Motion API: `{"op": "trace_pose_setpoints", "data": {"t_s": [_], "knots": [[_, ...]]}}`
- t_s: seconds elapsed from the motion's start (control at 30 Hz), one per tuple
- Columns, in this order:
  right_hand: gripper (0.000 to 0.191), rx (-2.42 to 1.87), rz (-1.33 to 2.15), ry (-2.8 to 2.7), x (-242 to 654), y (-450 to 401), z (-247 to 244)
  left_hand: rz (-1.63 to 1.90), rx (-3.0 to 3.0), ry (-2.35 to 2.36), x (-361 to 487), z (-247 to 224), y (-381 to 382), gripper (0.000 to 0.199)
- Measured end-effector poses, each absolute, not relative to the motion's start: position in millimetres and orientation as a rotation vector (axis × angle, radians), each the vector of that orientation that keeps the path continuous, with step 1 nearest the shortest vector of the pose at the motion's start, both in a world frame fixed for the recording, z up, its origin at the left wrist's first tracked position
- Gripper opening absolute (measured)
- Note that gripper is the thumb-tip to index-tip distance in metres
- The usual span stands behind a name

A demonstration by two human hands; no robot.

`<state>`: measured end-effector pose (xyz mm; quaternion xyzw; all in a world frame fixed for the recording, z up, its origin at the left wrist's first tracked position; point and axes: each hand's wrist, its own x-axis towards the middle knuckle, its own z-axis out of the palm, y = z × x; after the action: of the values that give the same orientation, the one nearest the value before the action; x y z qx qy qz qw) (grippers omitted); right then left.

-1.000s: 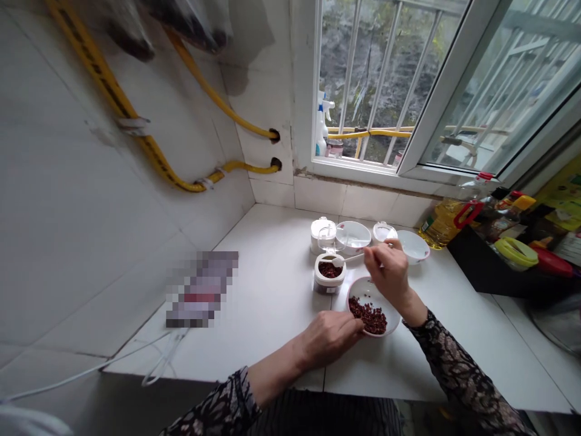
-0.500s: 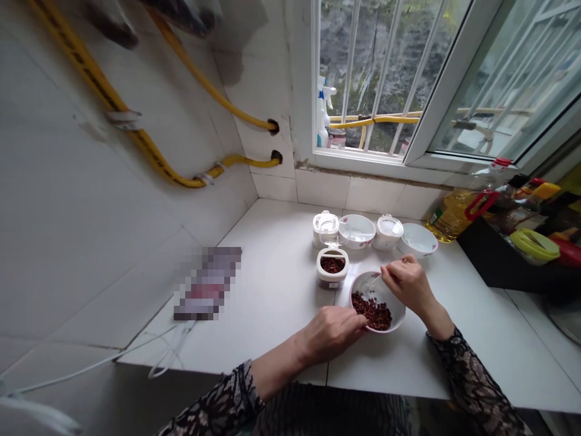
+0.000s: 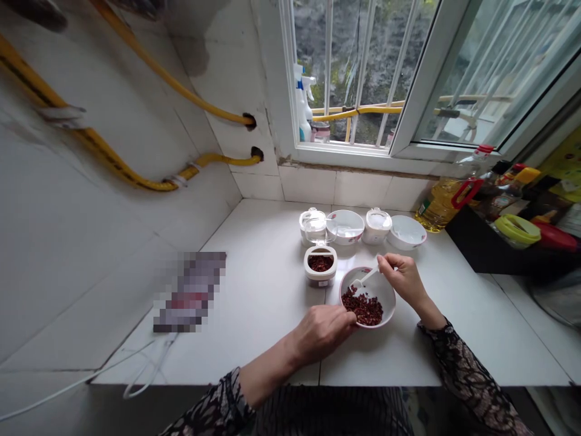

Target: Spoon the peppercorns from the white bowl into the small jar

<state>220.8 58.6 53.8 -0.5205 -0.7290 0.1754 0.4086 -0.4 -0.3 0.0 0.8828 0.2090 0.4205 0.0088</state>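
A white bowl with a pink rim point(image 3: 380, 294) sits on the white tiled counter point(image 3: 254, 339), holding a heap of dark red peppercorns point(image 3: 362, 306). My left hand point(image 3: 324, 334) is curled at its near left rim, with the fingertips hidden against the bowl. My right hand point(image 3: 402, 280) pinches a small white spoon point(image 3: 367, 276), whose tip is inside the bowl. Just beyond the bowl stands an open square white container of the same dark red spice point(image 3: 320, 270), its clear lid point(image 3: 313, 227) tipped up behind it.
Along the back wall stand a white bowl point(image 3: 345, 226), a lidded white jar point(image 3: 377, 225) and another white bowl point(image 3: 407, 232). A cooking oil bottle point(image 3: 442, 203) and a black bin point(image 3: 490, 242) lie to the right. A blurred packet point(image 3: 189, 292) and a white cable point(image 3: 140, 375) lie left.
My right hand has come down from the far side of the bowl to its right rim, with the spoon tip now inside. The view has shifted slightly, and my left hand stays at the rim.
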Motion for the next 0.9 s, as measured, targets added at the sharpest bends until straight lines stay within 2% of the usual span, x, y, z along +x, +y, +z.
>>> {"op": "trace_pose_setpoints", "data": {"t_s": [0.37,0.63,0.77,0.9], "knots": [[0.051,-1.385,0.890,-1.532,219,64,48,1.332,2.743,0.641,0,0,0,0.014],[0.061,-1.374,1.059,-1.356,217,71,45,1.325,2.788,0.681,2,0,0,0.019],[0.061,-1.353,1.060,-1.341,212,76,48,1.313,2.790,0.683,2,-1,1,0.021],[0.057,-1.264,0.809,-1.462,201,80,67,1.339,2.791,0.667,3,-1,1,0.022]]}}
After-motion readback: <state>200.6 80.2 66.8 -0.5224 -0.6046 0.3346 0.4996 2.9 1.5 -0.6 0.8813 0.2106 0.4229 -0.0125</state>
